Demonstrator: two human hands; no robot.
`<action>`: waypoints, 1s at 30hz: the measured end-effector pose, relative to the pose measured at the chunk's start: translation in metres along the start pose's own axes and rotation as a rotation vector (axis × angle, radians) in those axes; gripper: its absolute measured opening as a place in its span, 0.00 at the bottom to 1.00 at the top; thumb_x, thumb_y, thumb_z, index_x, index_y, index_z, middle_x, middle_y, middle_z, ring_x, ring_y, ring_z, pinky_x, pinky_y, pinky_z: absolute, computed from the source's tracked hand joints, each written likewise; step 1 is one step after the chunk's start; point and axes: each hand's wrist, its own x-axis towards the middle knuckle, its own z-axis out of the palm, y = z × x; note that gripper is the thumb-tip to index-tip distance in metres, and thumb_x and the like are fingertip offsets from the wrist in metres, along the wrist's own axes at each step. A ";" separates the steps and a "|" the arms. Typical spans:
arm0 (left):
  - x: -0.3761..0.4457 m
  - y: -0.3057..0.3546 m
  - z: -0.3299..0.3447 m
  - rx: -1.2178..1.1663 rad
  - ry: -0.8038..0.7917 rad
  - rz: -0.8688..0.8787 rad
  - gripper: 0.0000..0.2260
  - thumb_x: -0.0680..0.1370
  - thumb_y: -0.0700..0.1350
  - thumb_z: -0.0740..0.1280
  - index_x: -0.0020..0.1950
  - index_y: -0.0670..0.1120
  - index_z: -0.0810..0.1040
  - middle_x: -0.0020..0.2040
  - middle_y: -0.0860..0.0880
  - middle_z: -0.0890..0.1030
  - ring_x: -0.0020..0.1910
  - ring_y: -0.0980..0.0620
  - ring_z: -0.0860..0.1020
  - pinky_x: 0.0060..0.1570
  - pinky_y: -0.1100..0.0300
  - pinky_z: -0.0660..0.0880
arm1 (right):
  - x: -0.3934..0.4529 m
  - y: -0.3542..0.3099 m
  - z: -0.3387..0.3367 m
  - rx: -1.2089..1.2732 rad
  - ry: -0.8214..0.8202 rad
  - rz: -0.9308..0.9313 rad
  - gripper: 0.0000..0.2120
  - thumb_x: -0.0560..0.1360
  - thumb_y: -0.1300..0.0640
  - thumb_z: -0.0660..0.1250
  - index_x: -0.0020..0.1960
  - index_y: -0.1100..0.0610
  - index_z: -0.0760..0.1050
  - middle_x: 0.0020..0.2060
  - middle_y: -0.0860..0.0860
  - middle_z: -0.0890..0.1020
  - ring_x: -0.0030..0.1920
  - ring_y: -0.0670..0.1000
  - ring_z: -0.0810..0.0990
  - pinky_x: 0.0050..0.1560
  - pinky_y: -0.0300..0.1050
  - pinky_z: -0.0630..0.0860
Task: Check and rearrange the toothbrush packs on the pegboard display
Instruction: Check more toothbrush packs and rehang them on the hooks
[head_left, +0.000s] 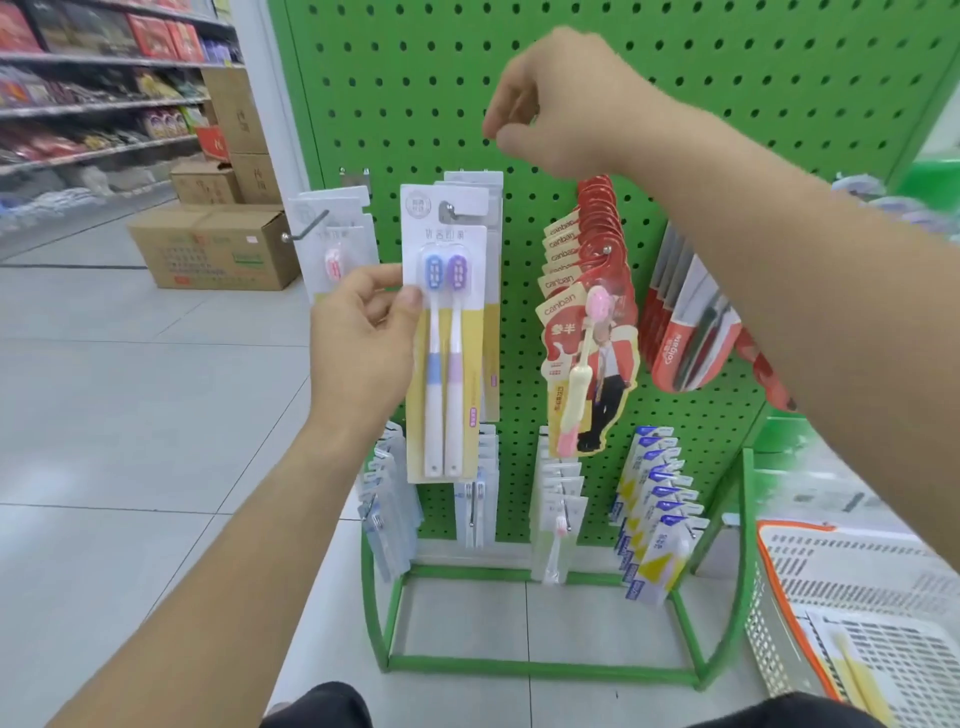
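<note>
- Head view: a twin toothbrush pack (445, 332), with one blue and one purple brush on a yellow and white card, is pinched at its left edge by the left hand (363, 338), thumb on the front face.
- That pack is held upright against the green pegboard (727, 78), in front of similar packs on a metal hook (451, 210) near the board's middle.
- Right hand (556, 104) is raised near the upper middle of the pegboard, fingers curled downward; whether anything is pinched between them cannot be told, as the fingertips are blurred.
- A row of red packs (587, 291) is hung just right of the held pack, with a pink and yellow brush at the front.
- More red packs (685, 332) are seen toward the right edge, partly hidden by the right forearm.
- White and blue packs (654, 514) are hung along the bottom edge.
- Cardboard boxes (213, 244) are stacked on the floor beyond the left edge of the board.
</note>
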 end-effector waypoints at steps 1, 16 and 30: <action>0.000 0.000 0.001 0.013 -0.015 0.007 0.06 0.82 0.39 0.65 0.55 0.48 0.80 0.44 0.51 0.86 0.46 0.51 0.85 0.51 0.46 0.82 | 0.008 0.001 -0.002 -0.022 -0.044 0.010 0.10 0.79 0.62 0.64 0.55 0.53 0.82 0.44 0.48 0.79 0.43 0.48 0.79 0.36 0.32 0.69; -0.003 0.006 0.007 0.304 0.051 0.330 0.18 0.82 0.40 0.63 0.72 0.46 0.68 0.59 0.50 0.76 0.51 0.61 0.77 0.51 0.60 0.77 | 0.065 0.007 0.049 -0.217 -0.148 0.025 0.06 0.79 0.61 0.69 0.54 0.62 0.82 0.47 0.54 0.84 0.44 0.53 0.83 0.51 0.47 0.83; -0.005 -0.009 0.033 0.306 0.051 0.331 0.29 0.80 0.55 0.66 0.79 0.55 0.59 0.72 0.56 0.69 0.69 0.51 0.71 0.67 0.39 0.70 | 0.077 -0.003 0.040 -0.389 -0.342 -0.112 0.08 0.78 0.67 0.65 0.54 0.61 0.80 0.45 0.55 0.84 0.39 0.52 0.85 0.45 0.50 0.84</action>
